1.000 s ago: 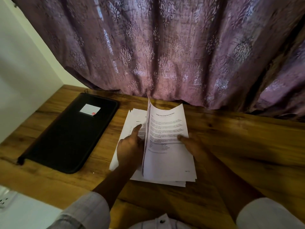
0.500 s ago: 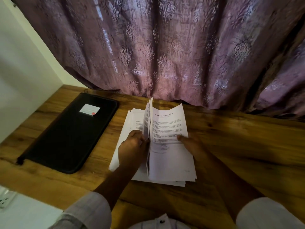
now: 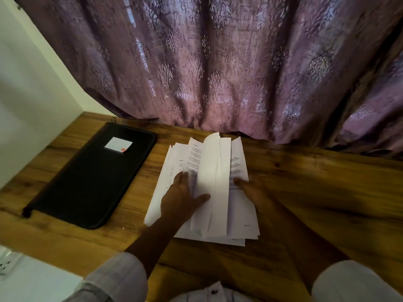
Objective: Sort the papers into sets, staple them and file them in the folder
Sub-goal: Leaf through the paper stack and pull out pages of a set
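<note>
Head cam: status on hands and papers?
Left hand flat on papers, right hand resting on their right half. Sheets arched up between them. Folder closed, apart at left. No stapler in view.

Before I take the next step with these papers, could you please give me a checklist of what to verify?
1. Papers sorted into sets: not ok. They form one loose stack, with several sheets standing fanned mid-flip.
2. Left hand steadying the stack: ok. Its fingers lie straight on the left-hand sheets.
3. Right hand on the stack: ok. Its fingertips rest on the right-hand sheet.
4. Folder ready for filing: not ok. It lies closed on the table, left of the papers.
5. Stapler within reach: cannot tell. None shows in this view.
6. Page headings readable for sorting: cannot tell. The print is too small here.
</note>
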